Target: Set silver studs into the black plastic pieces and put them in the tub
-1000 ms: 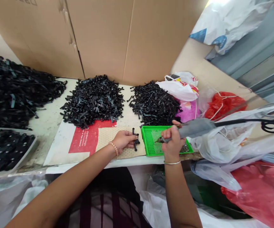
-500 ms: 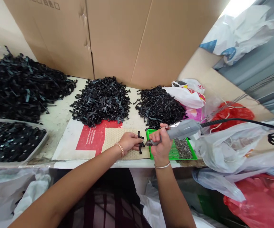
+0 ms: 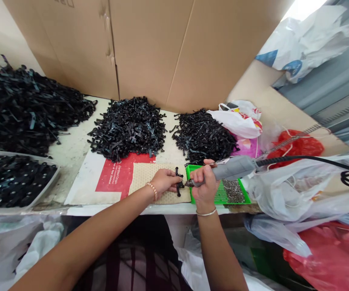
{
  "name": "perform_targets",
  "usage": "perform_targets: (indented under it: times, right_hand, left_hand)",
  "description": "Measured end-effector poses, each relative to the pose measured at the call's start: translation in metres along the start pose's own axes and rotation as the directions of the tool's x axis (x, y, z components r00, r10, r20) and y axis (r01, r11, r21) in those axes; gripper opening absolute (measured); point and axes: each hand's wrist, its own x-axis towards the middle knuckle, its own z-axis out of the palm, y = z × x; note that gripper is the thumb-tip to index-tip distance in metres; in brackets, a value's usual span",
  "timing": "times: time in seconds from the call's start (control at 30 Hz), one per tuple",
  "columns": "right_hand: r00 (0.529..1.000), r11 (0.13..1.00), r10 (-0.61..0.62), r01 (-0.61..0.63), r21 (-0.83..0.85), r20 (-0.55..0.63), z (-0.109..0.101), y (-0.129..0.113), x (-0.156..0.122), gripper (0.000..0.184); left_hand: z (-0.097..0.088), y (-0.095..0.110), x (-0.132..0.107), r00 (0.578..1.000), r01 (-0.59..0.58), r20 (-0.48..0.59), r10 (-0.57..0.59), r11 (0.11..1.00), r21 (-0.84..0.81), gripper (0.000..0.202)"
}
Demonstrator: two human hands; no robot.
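Note:
My left hand pinches a small black plastic part over a beige textured mat. Wrapped round a grey corded electric screwdriver is my right hand. The screwdriver lies nearly level, its tip pointing left and meeting the black part, though fingers partly cover the contact. Beneath my right hand sits a green tray with a perforated floor; many small metal screws are heaped in its right half.
Behind the mat are two piles of black parts, a middle pile and a right pile. At left are a larger heap and a plastic tub of parts. Cardboard stands behind; plastic bags crowd the right.
Both hands, the black part and the screwdriver tip keep nearly the same place. The screwdriver's rear end has dipped slightly, and the view has shifted a little.

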Motion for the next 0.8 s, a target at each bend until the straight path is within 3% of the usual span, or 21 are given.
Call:
perform_targets:
  times: [0.8]
  right_hand:
    - [1.000,0.999,-0.002,0.003,-0.044,0.017,0.0016,0.0028,-0.0044,0.031]
  left_hand:
    - [0.0001,-0.0010,-0.0001,1.000,-0.004,-0.022,0.004,1.000,0.027,0.025]
